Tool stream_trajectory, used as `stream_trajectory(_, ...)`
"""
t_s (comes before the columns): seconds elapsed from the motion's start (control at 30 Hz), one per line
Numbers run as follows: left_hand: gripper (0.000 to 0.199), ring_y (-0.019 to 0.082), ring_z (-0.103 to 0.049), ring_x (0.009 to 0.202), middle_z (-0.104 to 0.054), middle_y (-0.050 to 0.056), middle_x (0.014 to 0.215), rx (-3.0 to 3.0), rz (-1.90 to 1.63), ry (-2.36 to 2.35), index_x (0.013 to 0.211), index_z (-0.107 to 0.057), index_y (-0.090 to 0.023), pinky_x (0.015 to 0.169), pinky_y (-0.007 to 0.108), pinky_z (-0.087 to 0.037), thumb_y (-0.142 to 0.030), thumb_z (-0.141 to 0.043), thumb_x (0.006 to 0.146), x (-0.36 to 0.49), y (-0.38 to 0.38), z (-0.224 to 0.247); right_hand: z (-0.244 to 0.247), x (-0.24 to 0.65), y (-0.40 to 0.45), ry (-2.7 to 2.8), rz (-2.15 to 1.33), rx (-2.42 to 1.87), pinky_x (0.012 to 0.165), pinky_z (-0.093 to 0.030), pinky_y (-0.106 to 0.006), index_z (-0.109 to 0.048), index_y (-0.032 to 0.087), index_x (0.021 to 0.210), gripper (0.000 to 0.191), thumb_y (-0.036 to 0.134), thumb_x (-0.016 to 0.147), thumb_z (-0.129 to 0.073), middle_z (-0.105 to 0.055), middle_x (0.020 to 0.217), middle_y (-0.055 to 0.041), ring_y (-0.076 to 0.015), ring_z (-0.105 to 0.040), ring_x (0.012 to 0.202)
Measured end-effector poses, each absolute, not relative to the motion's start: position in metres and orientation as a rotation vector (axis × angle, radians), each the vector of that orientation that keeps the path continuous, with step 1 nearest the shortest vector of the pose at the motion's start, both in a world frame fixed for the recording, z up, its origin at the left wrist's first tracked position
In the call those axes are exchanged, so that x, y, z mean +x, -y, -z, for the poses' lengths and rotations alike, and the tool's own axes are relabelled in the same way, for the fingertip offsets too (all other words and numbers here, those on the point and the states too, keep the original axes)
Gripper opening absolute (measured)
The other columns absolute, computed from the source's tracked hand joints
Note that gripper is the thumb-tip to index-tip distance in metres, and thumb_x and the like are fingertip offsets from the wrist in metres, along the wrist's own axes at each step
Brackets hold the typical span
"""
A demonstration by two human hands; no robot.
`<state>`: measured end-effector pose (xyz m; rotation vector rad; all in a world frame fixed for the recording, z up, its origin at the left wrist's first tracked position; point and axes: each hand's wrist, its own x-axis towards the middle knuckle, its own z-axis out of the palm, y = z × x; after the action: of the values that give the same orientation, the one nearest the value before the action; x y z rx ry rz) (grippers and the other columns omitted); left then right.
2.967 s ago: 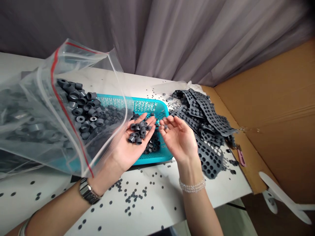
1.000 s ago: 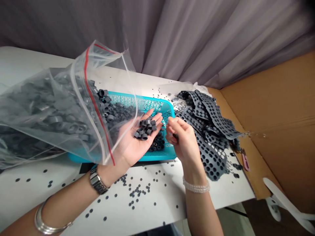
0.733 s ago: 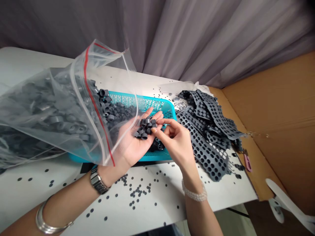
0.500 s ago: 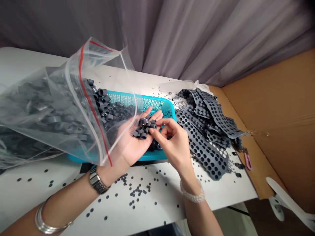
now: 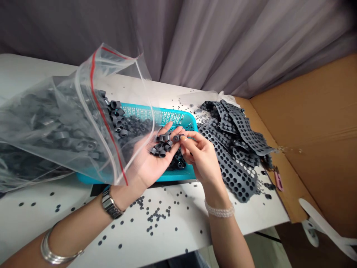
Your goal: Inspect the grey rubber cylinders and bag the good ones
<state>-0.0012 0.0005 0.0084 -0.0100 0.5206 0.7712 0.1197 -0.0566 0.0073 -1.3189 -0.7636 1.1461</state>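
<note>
My left hand (image 5: 147, 160) lies palm up with fingers outstretched, and a small heap of short dark grey rubber caps (image 5: 161, 146) rests on it. Over that palm's fingertips, my right hand (image 5: 200, 156) pinches one cap (image 5: 177, 138) between thumb and forefinger; its hollow end shows. A clear zip bag (image 5: 83, 85) with a red stripe lies on its side to the left, full of such caps, its mouth gaping toward my left hand. Beneath both hands stands a turquoise plastic basket (image 5: 192, 119) with more caps inside. Part of the basket is hidden by the bag and my hands.
Perforated dark rubber sheets (image 5: 234, 167) are piled on the right of the white table (image 5: 134, 245). Small black discs (image 5: 156, 216) are scattered in front. A pink-handled tool (image 5: 278, 180) lies by the cardboard (image 5: 312, 123). A grey curtain (image 5: 200, 44) hangs behind.
My right hand has lifted a cap from the heap and drawn it slightly right and up. My left hand and the bag have hardly moved.
</note>
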Motion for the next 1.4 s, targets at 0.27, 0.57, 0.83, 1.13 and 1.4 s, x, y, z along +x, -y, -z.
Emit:
stream_trajectory(0.27, 0.047, 0.025, -0.061, 0.116, -0.062, 0.020, 0.127, -0.048, -0.797, -0.490, 0.135, -0.048, -0.008, 0.096, 0.035, -0.051, -0.017, -0.039, 0.089, -0.001, 0.001, -0.010, -0.009, 0.129, 0.053, 0.489, -1.353, -1.100, 0.042, -0.013, -0.025, -0.065, 0.016, 0.088, 0.021, 0.028, 0.080, -0.051, -0.059, 0.066, -0.0001, -0.0056, -0.022, 0.041)
stream_trajectory(0.57, 0.049, 0.024, -0.058, 0.121, -0.059, 0.017, 0.133, -0.008, -0.767, -0.467, 0.137, -0.046, -0.012, 0.101, 0.036, -0.048, -0.019, -0.039, 0.089, -0.001, 0.000, -0.006, -0.013, 0.132, 0.053, 0.490, -1.308, -1.159, 0.042, -0.016, -0.025, -0.050, 0.019, 0.059, 0.031, 0.041, 0.080, -0.044, -0.057, 0.070, -0.0045, -0.0097, -0.035, 0.049)
stream_trajectory(0.83, 0.047, 0.024, -0.060, 0.118, -0.062, 0.018, 0.127, 0.024, -0.761, -0.469, 0.134, -0.050, -0.011, 0.099, 0.035, -0.048, -0.021, -0.041, 0.089, -0.001, 0.003, -0.007, -0.008, 0.124, 0.057, 0.749, -1.070, -1.333, 0.042, -0.014, -0.024, -0.058, 0.021, 0.077, 0.020, 0.039, 0.080, -0.066, -0.032, 0.049, 0.0095, -0.0062, -0.021, 0.042)
stream_trajectory(1.13, 0.046, 0.023, -0.058, 0.121, -0.062, 0.018, 0.129, 0.006, -0.728, -0.473, 0.133, -0.052, -0.011, 0.100, 0.034, -0.048, -0.022, -0.041, 0.090, -0.001, 0.001, -0.009, -0.007, 0.122, 0.058, 0.868, -1.106, -1.355, 0.041, -0.014, -0.023, -0.062, 0.019, 0.079, 0.015, 0.033, 0.081, -0.068, -0.038, 0.051, 0.0084, -0.0051, -0.022, 0.043)
stream_trajectory(1.4, 0.046, 0.027, -0.057, 0.121, -0.059, 0.023, 0.130, -0.052, -0.725, -0.375, 0.135, -0.046, -0.006, 0.099, 0.035, -0.049, -0.019, -0.037, 0.092, -0.002, 0.003, -0.009, -0.012, 0.138, 0.055, 0.327, -1.582, -0.835, 0.035, -0.020, -0.013, -0.052, 0.018, 0.074, 0.011, 0.021, 0.084, -0.052, -0.041, 0.061, 0.0044, -0.0044, -0.024, 0.044)
